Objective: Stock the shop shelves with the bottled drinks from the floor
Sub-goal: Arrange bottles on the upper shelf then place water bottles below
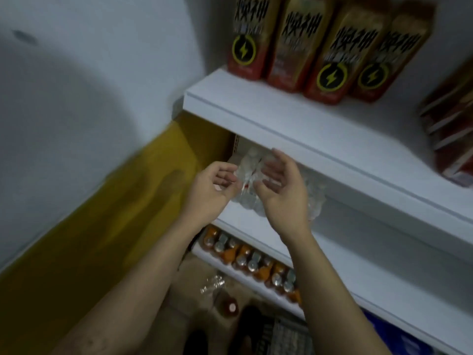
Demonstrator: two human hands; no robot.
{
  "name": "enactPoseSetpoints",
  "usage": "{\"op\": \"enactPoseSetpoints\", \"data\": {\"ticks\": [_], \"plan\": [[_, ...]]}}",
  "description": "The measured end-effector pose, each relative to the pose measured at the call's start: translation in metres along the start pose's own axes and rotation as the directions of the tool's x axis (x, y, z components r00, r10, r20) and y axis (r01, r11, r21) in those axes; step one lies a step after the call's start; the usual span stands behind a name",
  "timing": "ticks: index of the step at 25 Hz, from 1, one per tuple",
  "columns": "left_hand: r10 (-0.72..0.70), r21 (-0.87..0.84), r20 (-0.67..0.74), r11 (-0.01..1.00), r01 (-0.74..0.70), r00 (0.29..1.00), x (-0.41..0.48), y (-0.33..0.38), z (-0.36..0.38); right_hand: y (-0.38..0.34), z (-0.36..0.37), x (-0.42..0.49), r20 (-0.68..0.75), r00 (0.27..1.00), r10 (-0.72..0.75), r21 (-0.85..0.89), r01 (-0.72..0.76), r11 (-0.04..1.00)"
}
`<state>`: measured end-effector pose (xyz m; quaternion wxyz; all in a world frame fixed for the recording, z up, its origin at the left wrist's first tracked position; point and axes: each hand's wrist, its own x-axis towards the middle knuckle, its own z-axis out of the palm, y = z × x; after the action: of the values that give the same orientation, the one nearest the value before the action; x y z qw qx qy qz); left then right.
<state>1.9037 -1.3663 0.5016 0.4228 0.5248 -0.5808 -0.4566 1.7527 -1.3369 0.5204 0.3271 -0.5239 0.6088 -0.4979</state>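
Observation:
A shrink-wrapped pack of clear bottles (249, 170) with white caps stands on the middle white shelf (345, 254), tucked under the shelf above. My left hand (212, 187) is at the pack's left side, fingers curled and apart, close to the plastic wrap. My right hand (282, 187) hovers at the pack's right front, fingers spread, palm facing left. Neither hand clearly grips the pack. A brown bottle with a white cap (230, 307) stands on the floor below, beside crumpled clear wrap (212, 283).
The top shelf (294, 124) carries red and gold drink cartons (325, 47) and stacked red boxes (450, 139) at the right. A lower shelf holds a row of orange-labelled bottles (256, 260). A white and yellow wall (89, 175) closes the left side.

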Motion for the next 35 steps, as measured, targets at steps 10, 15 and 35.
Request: {"op": "enactPoseSetpoints", "data": {"ticks": [10, 15, 35], "plan": [[-0.397, 0.081, 0.092, 0.917, 0.391, 0.913, -0.06, -0.181, 0.024, 0.209, 0.06, -0.083, 0.2, 0.836, 0.51, -0.387, -0.411, 0.825], [-0.565, 0.177, 0.104, 0.82, 0.544, 0.819, -0.079, -0.284, 0.053, 0.316, 0.08, -0.104, 0.209, 0.653, 0.728, -0.536, -0.546, 0.644], [-0.752, 0.506, 0.204, 0.629, 0.59, 0.627, -0.122, -0.573, 0.151, 0.619, 0.131, -0.172, 0.301, 0.485, 0.821, -0.875, -0.202, 0.44]]}}
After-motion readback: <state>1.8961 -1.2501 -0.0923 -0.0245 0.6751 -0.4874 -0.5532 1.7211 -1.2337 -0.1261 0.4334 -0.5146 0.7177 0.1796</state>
